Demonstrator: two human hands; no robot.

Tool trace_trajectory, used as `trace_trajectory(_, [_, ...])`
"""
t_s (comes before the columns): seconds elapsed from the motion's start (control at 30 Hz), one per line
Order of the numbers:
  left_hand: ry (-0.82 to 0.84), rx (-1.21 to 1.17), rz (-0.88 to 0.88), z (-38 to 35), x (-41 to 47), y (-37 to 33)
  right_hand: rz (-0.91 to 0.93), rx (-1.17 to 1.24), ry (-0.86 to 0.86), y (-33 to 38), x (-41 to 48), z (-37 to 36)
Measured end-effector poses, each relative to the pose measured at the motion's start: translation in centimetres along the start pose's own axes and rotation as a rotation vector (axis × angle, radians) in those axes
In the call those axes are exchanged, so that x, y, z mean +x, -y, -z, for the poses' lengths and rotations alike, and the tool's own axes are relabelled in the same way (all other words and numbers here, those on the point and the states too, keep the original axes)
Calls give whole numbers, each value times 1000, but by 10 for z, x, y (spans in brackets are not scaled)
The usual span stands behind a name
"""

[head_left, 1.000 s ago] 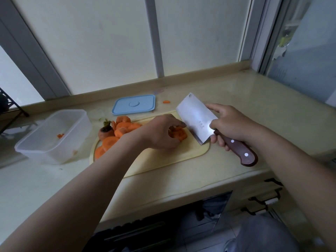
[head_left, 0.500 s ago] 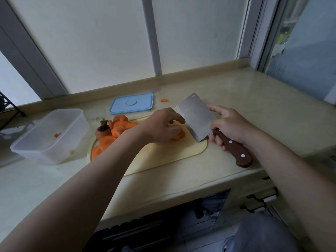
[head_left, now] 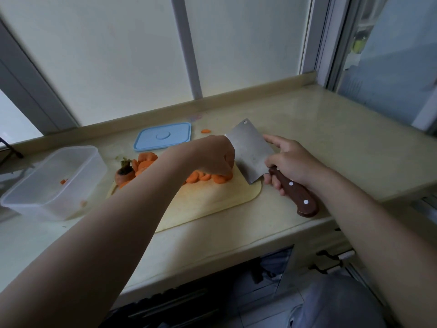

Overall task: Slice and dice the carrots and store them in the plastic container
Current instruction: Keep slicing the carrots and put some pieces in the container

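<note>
Carrot slices (head_left: 208, 177) sit mid cutting board (head_left: 212, 202), on a pale stone counter (head_left: 331, 129) under a frosted window (head_left: 118, 55).
Counter runs along the window wall & turns a corner at far right; dark open space below its front edge. Plastic container (head_left: 54, 183) stands just left of the board w/ a few orange bits inside. Blue lid (head_left: 163, 136) lies flat behind the board, w/ one stray slice (head_left: 205, 131) near its right side. Carrot top (head_left: 124, 172) lies at the board's left end among more slices. Left hand (head_left: 212, 155): fingers curled down, clamped on the slice pile, tips hidden. Right hand (head_left: 290, 162): wrapped round the cleaver (head_left: 250, 150) by its brown handle, index finger straight along the blade's far side, thumb on the near flat. The blade is edge-down, just beside the left knuckles.
</note>
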State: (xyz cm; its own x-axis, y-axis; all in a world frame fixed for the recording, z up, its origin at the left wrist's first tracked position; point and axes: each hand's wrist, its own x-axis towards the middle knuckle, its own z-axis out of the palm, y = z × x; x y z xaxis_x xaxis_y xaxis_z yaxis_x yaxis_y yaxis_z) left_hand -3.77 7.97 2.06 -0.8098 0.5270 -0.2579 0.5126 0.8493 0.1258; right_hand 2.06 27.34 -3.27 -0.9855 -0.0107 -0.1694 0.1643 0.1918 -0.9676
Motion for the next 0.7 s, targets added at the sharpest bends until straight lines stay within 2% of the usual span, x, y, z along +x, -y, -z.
trace_trajectory(0.4, [-64, -41, -35, -12, 8, 9, 14, -2, -3, 0, 0, 0])
trace_trajectory(0.47, [-120, -86, -40, -15, 7, 11, 16, -3, -5, -1, 1, 0])
trace_trajectory(0.6, [-333, -128, -48, -10, 4, 23, 19, -14, -13, -1, 1, 0])
trace_trajectory(0.7, [-306, -69, -15, -8, -2, 32, 26, -20, -6, 0, 0, 0])
